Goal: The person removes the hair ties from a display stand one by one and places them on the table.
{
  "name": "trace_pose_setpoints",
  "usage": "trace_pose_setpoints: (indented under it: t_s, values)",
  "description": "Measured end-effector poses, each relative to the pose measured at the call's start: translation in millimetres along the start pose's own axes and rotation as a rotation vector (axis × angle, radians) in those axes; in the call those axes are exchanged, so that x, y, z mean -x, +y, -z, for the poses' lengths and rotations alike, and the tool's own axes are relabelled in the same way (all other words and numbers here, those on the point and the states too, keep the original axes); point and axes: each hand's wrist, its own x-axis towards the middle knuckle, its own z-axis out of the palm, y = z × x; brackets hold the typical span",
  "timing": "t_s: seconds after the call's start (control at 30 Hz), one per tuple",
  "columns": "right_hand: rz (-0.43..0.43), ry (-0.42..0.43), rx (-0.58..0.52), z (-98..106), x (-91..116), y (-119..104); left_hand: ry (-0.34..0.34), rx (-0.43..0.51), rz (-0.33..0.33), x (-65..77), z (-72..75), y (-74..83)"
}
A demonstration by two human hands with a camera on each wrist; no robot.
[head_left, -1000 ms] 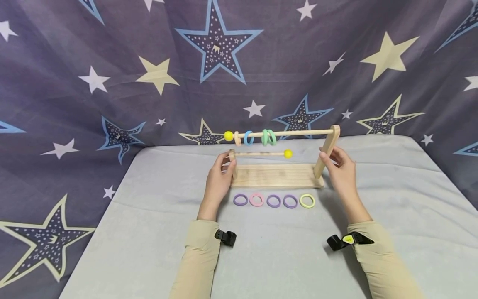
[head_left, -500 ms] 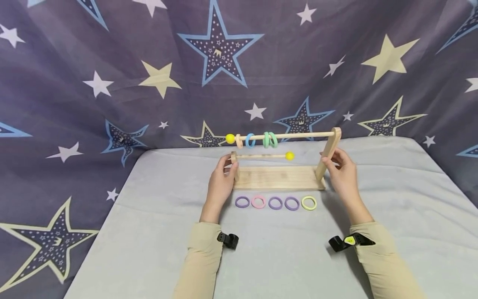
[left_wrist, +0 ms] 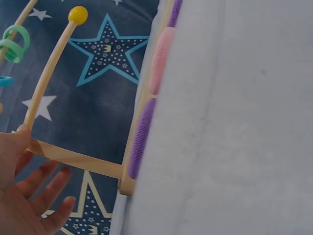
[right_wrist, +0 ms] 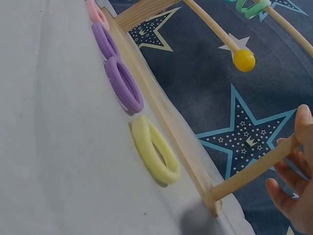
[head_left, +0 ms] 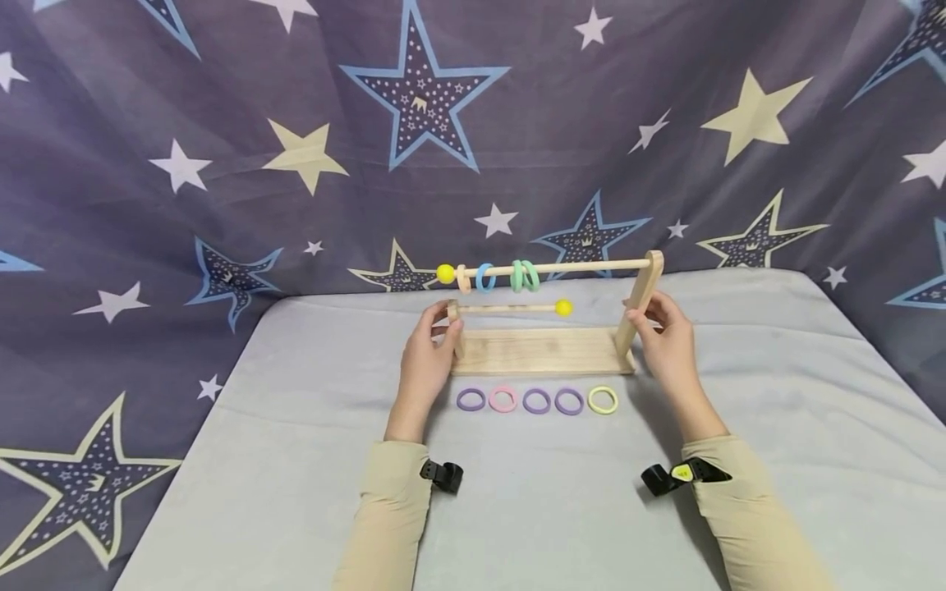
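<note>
A wooden rack [head_left: 543, 351] stands on the cloth, with a short post on the left and a tall one on the right. My left hand [head_left: 429, 353] grips the short post [left_wrist: 73, 156] near its top, thumb in front. On the other side, my right hand [head_left: 668, 341] pinches the tall post [right_wrist: 254, 169] partway up. The upper rod [head_left: 584, 266] carries a peach ring [head_left: 463, 280], a blue ring [head_left: 484, 278] and two green rings [right_wrist: 253, 8], with a yellow ball [head_left: 446, 273] at its left end. The lower rod [head_left: 510, 309] bears only a yellow ball [right_wrist: 244, 60] at its tip.
In front of the rack lies a row of loose rings: a purple ring [head_left: 470, 400], a pink ring [head_left: 503, 400], two more purple rings [head_left: 569, 401] and a yellow ring [right_wrist: 155, 151]. Grey cloth [head_left: 547, 509] covers the table, and a star-patterned curtain [head_left: 244, 90] hangs behind.
Both hands keep their hold on the posts, and the rack and rings stay in place. Only the head view shifts slightly.
</note>
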Motion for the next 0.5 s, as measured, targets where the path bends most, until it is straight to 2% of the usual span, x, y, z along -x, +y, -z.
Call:
trace_pose_setpoints:
  t_s: [0.27,0.5]
  values:
    - [0.024,-0.007,0.009,2.4,6.5,-26.4,0.139,0.034,-0.083,1.4,3.6,9.6]
    - [-0.004,-0.012,0.026,0.9,-1.1,0.0,0.24,0.073,-0.159,2.8,3.6,16.2]
